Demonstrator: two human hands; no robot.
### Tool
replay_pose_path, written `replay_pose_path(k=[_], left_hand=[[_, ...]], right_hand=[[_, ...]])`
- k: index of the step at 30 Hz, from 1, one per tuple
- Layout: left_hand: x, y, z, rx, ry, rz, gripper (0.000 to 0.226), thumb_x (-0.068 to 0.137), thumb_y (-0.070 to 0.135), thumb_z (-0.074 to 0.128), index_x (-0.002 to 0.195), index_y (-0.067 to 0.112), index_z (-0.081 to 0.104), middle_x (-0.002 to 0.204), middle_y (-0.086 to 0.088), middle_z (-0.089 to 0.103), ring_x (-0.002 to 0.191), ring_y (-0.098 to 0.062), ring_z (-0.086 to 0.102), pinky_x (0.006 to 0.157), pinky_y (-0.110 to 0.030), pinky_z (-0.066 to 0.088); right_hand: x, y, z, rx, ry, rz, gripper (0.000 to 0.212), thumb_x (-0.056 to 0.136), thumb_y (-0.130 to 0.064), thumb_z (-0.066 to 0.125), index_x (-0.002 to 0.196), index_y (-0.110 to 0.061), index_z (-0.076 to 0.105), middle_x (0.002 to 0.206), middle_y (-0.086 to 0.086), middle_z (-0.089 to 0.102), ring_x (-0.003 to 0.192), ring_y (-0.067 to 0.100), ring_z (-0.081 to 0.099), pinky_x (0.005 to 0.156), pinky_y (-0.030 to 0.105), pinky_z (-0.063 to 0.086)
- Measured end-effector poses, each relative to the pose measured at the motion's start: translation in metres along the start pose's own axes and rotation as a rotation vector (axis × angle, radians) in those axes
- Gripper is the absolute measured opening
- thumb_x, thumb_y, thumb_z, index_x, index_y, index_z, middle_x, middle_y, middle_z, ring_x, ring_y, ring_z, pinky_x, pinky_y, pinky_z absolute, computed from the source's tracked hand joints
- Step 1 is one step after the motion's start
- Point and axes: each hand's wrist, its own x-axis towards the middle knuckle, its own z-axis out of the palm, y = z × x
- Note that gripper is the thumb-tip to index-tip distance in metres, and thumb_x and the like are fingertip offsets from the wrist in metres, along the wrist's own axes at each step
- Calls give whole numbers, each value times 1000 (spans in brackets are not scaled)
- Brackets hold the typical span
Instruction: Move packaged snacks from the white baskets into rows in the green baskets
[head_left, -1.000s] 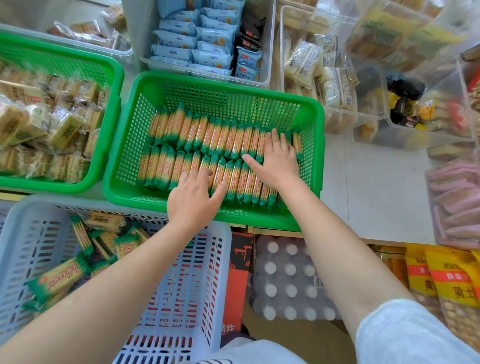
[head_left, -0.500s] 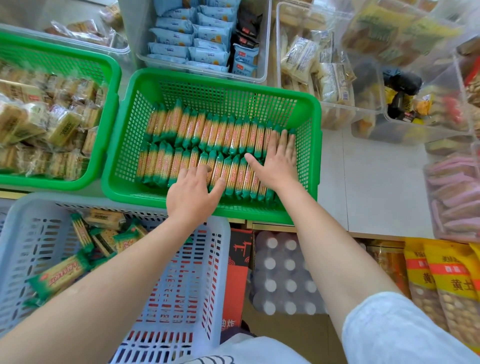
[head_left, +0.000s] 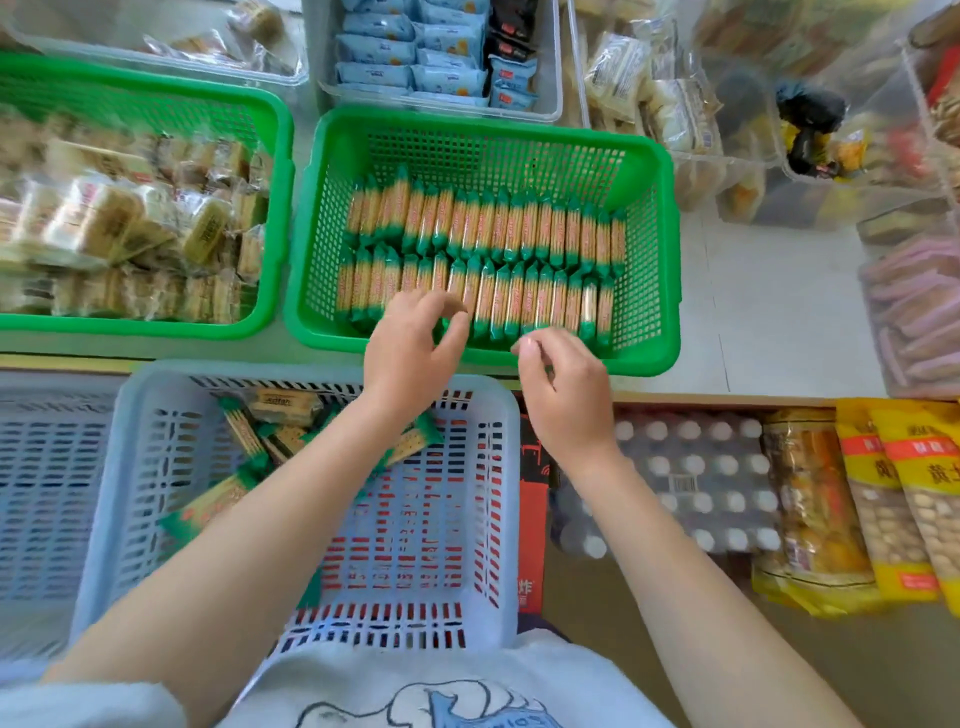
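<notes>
Here, 2 snack rows (head_left: 483, 260) in green basket (head_left: 660, 249).

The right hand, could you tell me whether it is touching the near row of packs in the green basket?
Apart. In the head view the right hand hangs at the green basket's near rim, fingers loosely curled, short of the near row of packs.

We see both hands, left hand (head_left: 408, 345) and right hand (head_left: 563, 387), loosely curled and empty beside the green basket's (head_left: 670, 291) two snack rows (head_left: 483, 260).
</notes>
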Motion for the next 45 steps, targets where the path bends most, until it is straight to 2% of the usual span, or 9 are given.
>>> replay_pose_path(k=[4,8,13,16,21,27,35,42,45], left_hand=[[-72,-55,-51,133,-160,-127,22,101,30,50,108,18,67,99,6,65,95,-13,56,75,-33,45],[-133,-122,-87,203,-512,-476,33,103,41,47,124,21,64,117,4,68,105,-18,63,87,-39,54],[-181,-159,-126,152,-555,-522,30,101,44,51,119,24,64,112,9,66,98,-10,61,86,-35,54],[-195,-168,-141,118,-542,-533,35,103,43,50,130,24,61,116,9,64,100,-8,57,82,-27,49],[-214,-184,-156,-15,-462,-590,32,103,42,50,126,26,64,120,8,66,108,-11,61,89,-33,51],[-234,-189,-166,-73,-445,-619,23,102,42,51,117,31,65,111,13,66,104,-7,61,90,-33,52],[-235,-181,-156,-220,-415,-679,23,102,40,51,114,26,65,103,12,67,97,-8,65,88,-33,52],[-219,-167,-135,-569,-336,-698,29,96,48,60,118,30,59,114,10,67,103,-11,67,90,-37,56],[-222,-166,-134,-525,-291,-661,16,93,38,68,104,27,64,101,7,70,93,-9,67,79,-26,51]], right_hand=[[-62,-28,61,129,-237,217,30,103,-19,47,80,-5,61,70,8,57,64,17,49,61,31,37],[-81,-28,143,344,-489,968,20,104,-33,49,116,-17,49,95,5,62,73,19,65,65,41,58],[-70,-16,218,674,-176,1415,57,99,-45,58,141,-11,42,127,16,60,100,30,67,72,41,60],[-58,-25,229,692,-33,1497,56,92,-41,70,133,-11,45,85,9,56,67,20,54,51,28,44],[-56,-37,225,665,-44,1539,33,87,-37,76,95,-12,56,70,1,46,54,10,37,49,22,37],[-63,-45,220,945,70,1528,34,93,-26,70,121,-15,53,98,7,62,74,17,60,56,29,43],[-82,-47,187,932,221,1384,3,96,-18,65,93,-16,64,86,-5,63,74,8,55,66,26,41],[-132,-115,168,643,-539,719,16,100,-15,59,111,-15,72,95,-2,74,83,10,69,74,26,55],[-127,-109,179,368,-428,649,16,99,-15,60,104,-21,74,94,-3,75,87,12,69,82,33,58]])
